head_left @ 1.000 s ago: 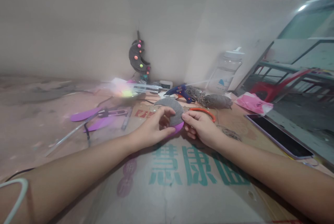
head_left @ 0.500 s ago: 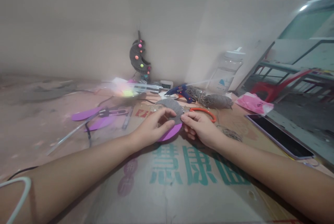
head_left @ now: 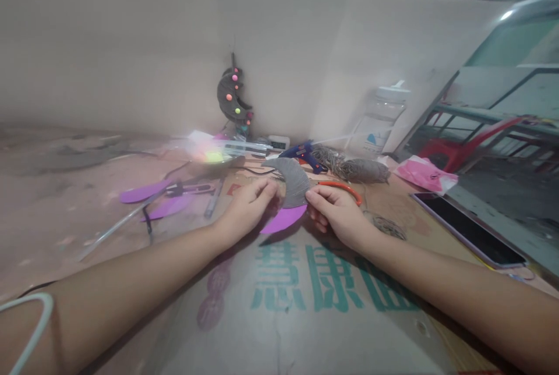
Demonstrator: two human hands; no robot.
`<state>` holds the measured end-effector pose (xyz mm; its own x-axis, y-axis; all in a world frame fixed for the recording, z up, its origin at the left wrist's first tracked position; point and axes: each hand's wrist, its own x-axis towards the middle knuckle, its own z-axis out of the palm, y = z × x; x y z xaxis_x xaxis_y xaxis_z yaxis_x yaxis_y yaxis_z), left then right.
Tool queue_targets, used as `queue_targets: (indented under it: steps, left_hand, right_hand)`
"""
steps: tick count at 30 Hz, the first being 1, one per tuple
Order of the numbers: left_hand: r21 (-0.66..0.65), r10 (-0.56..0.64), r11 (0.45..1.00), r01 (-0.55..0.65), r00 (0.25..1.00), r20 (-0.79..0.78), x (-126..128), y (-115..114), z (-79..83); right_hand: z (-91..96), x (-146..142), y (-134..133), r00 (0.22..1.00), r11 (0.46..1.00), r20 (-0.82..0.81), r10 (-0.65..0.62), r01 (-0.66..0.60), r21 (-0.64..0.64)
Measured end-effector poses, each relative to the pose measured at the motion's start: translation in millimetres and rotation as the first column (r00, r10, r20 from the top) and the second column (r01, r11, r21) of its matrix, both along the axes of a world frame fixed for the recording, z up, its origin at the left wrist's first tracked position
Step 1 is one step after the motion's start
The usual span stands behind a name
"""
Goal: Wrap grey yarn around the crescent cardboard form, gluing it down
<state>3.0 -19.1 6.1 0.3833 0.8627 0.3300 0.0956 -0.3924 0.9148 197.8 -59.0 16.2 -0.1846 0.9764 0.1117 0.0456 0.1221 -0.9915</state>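
A crescent-shaped piece is held up over the cardboard, its upper part wound with grey yarn (head_left: 296, 181) and its lower tip bare purple (head_left: 285, 219). My right hand (head_left: 334, 209) pinches the right edge of this crescent between thumb and fingers. Just left of the crescent, my left hand (head_left: 252, 206) has its fingers curled together; what they hold, if anything, is too blurred to see. Behind the right hand lie orange-handled scissors (head_left: 343, 188), and grey yarn skeins (head_left: 364, 170) rest farther back.
A blue glue gun (head_left: 308, 156) and a clear bottle (head_left: 378, 119) stand at the back. Purple cutouts (head_left: 170, 207) lie left, a phone (head_left: 469, 228) right. A decorated grey crescent (head_left: 229, 95) is against the wall. Printed cardboard (head_left: 288, 328) covers the table's front.
My left hand has moved off the crescent's face to the left, exposing more of the grey winding. The right hand keeps its pinch on the edge.
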Motion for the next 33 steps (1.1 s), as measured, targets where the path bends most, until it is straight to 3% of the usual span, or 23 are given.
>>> queue_targets:
  steps: [8,11,15,20,27,33]
  left_hand:
    - [-0.165,0.015,0.986,-0.008,0.999,0.043,1.0,8.9,-5.9]
    - [-0.143,-0.014,0.990,0.022,0.998,0.056,0.3,8.9,-4.4]
    - [-0.062,-0.081,0.995,0.078,0.996,-0.044,-0.9,5.6,2.1]
    - [-0.050,-0.017,0.999,0.009,0.987,-0.159,0.2,3.2,4.0]
    - [-0.081,-0.043,0.996,0.030,0.984,-0.172,1.1,2.0,3.7]
    - [-0.005,-0.035,0.999,0.035,0.971,-0.238,-1.6,1.2,4.7]
  right_hand:
    - [-1.1,2.4,0.4,0.996,0.999,0.083,-0.040,0.037,0.034]
    - [-2.6,1.5,1.6,0.996,0.999,0.084,-0.037,0.035,0.032]
    - [-5.2,0.8,4.7,0.995,0.999,0.102,-0.025,0.022,0.026]
    - [-5.0,1.2,5.1,0.983,0.999,0.181,-0.024,0.020,0.025]
    - [-1.6,0.5,5.0,0.982,0.999,0.187,-0.023,0.017,0.033]
    - [-1.8,1.2,4.6,0.976,0.999,0.214,-0.035,0.031,0.022]
